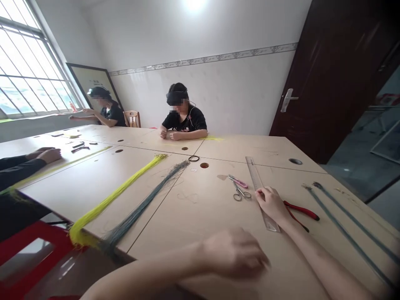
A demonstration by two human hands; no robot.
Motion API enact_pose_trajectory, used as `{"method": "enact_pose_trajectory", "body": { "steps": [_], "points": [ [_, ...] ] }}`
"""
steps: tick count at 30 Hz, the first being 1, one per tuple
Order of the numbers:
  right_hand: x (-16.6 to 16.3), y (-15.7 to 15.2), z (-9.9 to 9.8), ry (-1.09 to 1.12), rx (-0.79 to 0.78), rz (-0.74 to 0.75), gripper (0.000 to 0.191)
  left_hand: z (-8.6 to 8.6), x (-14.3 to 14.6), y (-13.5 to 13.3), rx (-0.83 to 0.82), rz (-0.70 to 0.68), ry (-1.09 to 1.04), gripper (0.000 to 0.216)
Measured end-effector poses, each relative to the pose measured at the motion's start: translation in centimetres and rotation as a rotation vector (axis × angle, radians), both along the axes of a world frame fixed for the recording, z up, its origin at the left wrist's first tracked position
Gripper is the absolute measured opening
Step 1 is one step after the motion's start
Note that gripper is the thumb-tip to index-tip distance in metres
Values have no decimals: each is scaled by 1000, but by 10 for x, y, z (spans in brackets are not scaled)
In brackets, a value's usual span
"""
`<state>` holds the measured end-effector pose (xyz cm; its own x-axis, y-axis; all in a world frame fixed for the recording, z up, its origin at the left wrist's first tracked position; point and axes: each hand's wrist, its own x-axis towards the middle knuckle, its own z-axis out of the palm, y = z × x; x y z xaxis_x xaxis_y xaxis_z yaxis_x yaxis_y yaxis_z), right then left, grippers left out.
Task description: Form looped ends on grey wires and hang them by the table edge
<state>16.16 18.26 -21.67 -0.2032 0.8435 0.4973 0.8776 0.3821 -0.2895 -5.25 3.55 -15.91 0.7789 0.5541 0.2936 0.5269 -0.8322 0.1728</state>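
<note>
My left hand (pixel 236 253) is low over the near side of the table, curled closed and somewhat blurred; anything in its fingers is hidden. My right hand (pixel 271 203) lies over a clear ruler (pixel 253 173), thumb and fingers drawn together. Whether it pinches something thin cannot be seen. Right beside that wrist, pliers with red handles (pixel 304 211) lie partly behind the forearm. Small metal scissors (pixel 239 193) and a pink-handled tool (pixel 240 182) rest left of the ruler.
Yellow thread (pixel 125 187) and grey-blue thread (pixel 150 196) lie bundled at left, hanging over the table edge. Two grey-blue bundles (pixel 340 229) stretch along the right. A black ring (pixel 194 158) lies near a round table hole (pixel 204 165). Co-workers sit across (pixel 184 118) and at left.
</note>
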Motion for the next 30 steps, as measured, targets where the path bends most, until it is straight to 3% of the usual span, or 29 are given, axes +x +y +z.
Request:
{"method": "enact_pose_trajectory", "body": {
  "steps": [4, 7, 11, 14, 18, 23, 26, 30],
  "points": [
    [2, 2, -3, -13, -3, 14, 17, -4, -81, 24, -26, 474, -85, 38],
    [3, 3, -6, -21, 2, 24, 17, -15, -126, 22, -69, 699, -52, 59],
    [5, 5, -9, -21, 11, 27, 17, -25, -143, 12, -129, 763, 7, 62],
    [5, 5, -10, -26, 8, 32, 17, -18, -149, 26, -95, 820, -9, 55],
    [5, 4, -8, -27, -2, 31, 16, 6, -179, 89, -18, 976, -55, 37],
    [2, 2, -5, -4, -8, 36, 14, 32, -217, 175, -69, 1099, -8, 27],
    [1, 2, -4, 22, -7, 47, 12, 35, -224, 206, -104, 1153, 25, 27],
    [0, 2, -2, 53, -13, 63, 14, 27, -223, 233, -141, 1167, 44, 28]
  ]
}}
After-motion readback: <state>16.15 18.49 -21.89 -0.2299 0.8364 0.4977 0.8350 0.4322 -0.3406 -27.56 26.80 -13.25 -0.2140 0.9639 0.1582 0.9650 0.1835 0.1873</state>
